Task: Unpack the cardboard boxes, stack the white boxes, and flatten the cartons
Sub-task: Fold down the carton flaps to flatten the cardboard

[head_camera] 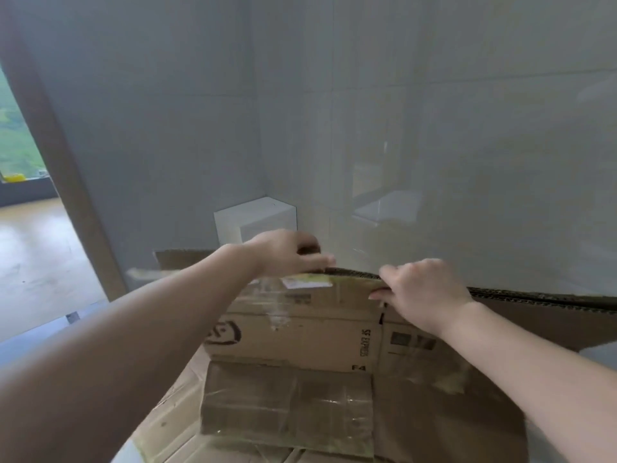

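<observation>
While both arms reach forward, a taped cardboard flap [287, 409] lies nearest, below the hands. Above it stands the flattened carton [300, 332]. The right hand [424, 292] grasps its top edge, thumb on the near face, fingers curled over. To its left, the left hand [287, 253] grips the same edge. Beyond the left hand, a white box [255, 218] sits in the wall corner.

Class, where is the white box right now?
The white box sits centre-left in the head view, in the wall corner, just behind the left hand and the carton.
</observation>
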